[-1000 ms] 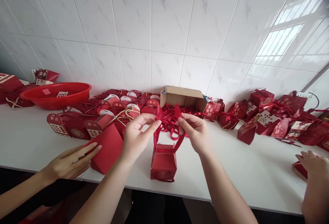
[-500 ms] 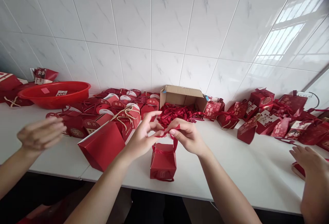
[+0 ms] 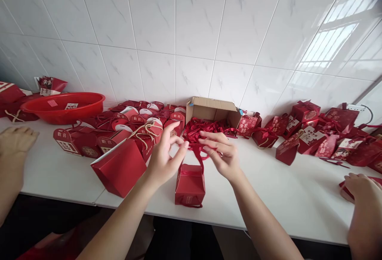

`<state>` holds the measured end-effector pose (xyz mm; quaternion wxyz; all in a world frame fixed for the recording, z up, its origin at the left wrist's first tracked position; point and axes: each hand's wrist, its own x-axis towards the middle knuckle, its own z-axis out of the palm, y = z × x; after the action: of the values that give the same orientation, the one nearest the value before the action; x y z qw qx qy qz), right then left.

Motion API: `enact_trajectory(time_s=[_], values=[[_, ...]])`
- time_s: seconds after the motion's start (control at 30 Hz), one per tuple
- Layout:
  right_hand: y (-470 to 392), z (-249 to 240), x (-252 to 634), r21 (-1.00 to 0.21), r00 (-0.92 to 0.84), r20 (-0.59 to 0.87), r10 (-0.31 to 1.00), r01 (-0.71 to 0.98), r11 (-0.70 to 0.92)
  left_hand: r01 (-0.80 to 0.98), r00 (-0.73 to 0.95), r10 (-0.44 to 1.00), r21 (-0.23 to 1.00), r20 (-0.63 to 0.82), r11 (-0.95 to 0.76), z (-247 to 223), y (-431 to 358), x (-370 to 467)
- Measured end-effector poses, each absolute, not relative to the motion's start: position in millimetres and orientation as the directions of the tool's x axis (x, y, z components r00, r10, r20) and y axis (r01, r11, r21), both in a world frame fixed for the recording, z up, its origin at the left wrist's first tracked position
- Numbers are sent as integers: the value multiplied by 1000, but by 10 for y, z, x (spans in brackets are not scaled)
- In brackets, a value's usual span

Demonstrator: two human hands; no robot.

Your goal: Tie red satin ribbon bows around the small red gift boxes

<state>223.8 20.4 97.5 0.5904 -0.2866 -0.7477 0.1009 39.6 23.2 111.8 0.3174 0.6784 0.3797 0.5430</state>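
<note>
A small red gift box (image 3: 190, 186) stands upright on the table in front of me, with a red ribbon (image 3: 197, 153) rising from its top between my hands. My left hand (image 3: 167, 154) is above and left of the box; its index finger points up, while the thumb and another finger come together at the ribbon's end. To the right, my right hand (image 3: 222, 154) has its fingers loosely stretched toward the ribbon, apart from one another. A ribbon loop hangs close beside these fingers, partly hidden by them.
Behind the hands, a cardboard box (image 3: 213, 104) lies with a heap of red ribbons (image 3: 205, 130) before it. A larger red box (image 3: 119, 168), many gift boxes (image 3: 137, 118) and a red basin (image 3: 64, 108) stand left; more boxes (image 3: 310, 138) right. Co-workers' hands (image 3: 18, 142) (image 3: 362, 190) flank me.
My hands have drawn slightly apart, and the right fingers have uncurled from the ribbon. The co-worker's hand at left has moved farther left and down onto the table.
</note>
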Motion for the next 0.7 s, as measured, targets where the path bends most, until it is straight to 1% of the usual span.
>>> enact_trajectory(time_s=[0.03,0.1,0.13,0.17,0.23,0.27,0.33,0.37,0.4,0.43,0.5,0.53,0.57,0.6,0.67,0.7], values=[[162,923,2278,-566,-24,799,601,308,765,299,57,813,767,580,-568,1079,238,368],[47,726,2438,-735,192,672,715,295,611,496,-21,724,636,689,-591,941,262,225],[-26,578,2556,-811,273,579,769,296,505,563,-43,708,602,705,-566,834,277,111],[-108,402,2690,-866,362,494,790,288,410,625,-74,703,582,707,-520,700,290,-23],[-283,4,2966,-949,522,300,798,251,193,723,-142,726,572,673,-388,367,307,-307],[-367,-191,3086,-969,577,201,791,234,76,745,-159,755,579,637,-331,184,308,-431],[-504,-512,3250,-969,529,49,847,232,-88,751,-143,827,603,544,-267,-158,299,-588],[-548,-616,3291,-964,497,12,867,236,-122,749,-103,859,608,501,-265,-295,290,-614],[-571,-678,3308,-964,496,9,868,236,-125,754,-55,877,596,477,-277,-397,281,-606],[-574,-697,3306,-965,522,37,852,240,-105,766,-26,879,574,477,-289,-462,272,-571],[-528,-631,3265,-962,615,156,773,274,-23,782,-34,855,547,517,-300,-483,262,-455],[-488,-563,3230,-952,638,220,738,305,20,768,-63,841,564,538,-304,-452,258,-388],[-445,-484,3183,-939,626,272,731,337,61,726,-101,837,615,537,-307,-405,254,-323],[-404,-402,3121,-926,579,311,754,363,102,648,-137,853,697,503,-307,-350,249,-260],[-334,-257,2945,-904,415,351,839,382,190,406,-154,925,876,347,-261,-246,229,-144],[-308,-202,2829,-894,323,366,873,381,234,284,-134,957,935,258,-212,-207,216,-88]])
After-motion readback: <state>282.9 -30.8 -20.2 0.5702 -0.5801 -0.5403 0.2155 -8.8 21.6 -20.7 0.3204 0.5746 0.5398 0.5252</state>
